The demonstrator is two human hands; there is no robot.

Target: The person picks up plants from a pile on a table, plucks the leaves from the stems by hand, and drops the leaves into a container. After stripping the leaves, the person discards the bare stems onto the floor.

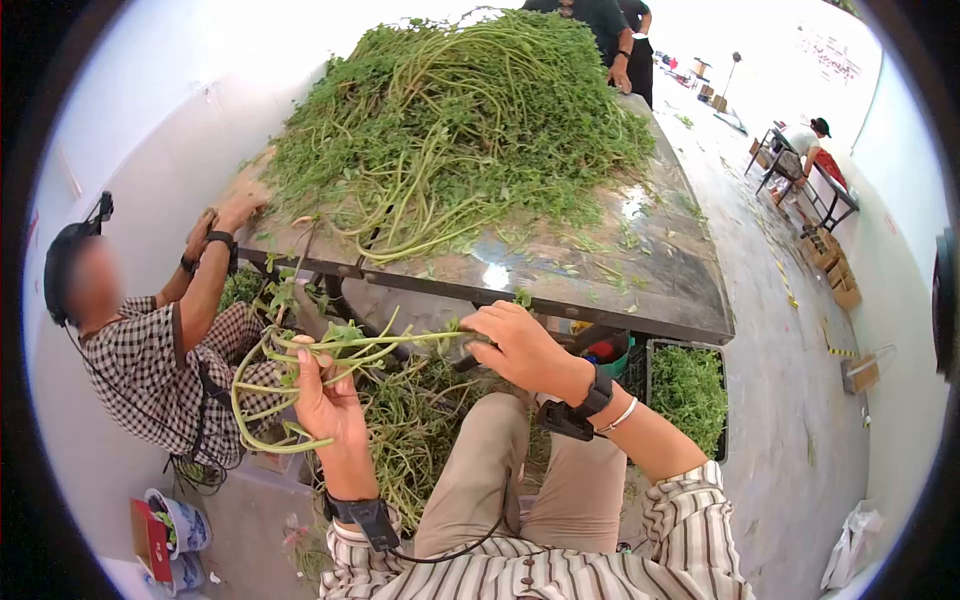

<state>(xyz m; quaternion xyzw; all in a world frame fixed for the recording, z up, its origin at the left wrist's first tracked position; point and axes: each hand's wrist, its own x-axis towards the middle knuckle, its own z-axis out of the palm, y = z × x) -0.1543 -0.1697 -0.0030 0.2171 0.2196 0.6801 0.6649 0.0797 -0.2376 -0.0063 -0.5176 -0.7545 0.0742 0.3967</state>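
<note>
My left hand [340, 415] is closed on long, leafy green stems [400, 341], palm up, in front of the table edge. Some of these stems curve down in a loop to the left of the hand. Their right ends reach my right hand [522, 350], whose fingers are pinched at the stem tips, partly hidden from me. Above both hands, a big heap of the same leafy greens [450, 120] covers the far part of the table [660, 260]. Loose stems [415, 410] lie in a tangle below the table, beside my knees.
A co-worker [140, 370] in a checked shirt sits at the left, hands at the table edge. On my right stands a black crate [724, 440] of greens. Another person [600, 30] stands behind the heap. White-and-blue buckets [188, 525] are on the floor, lower left.
</note>
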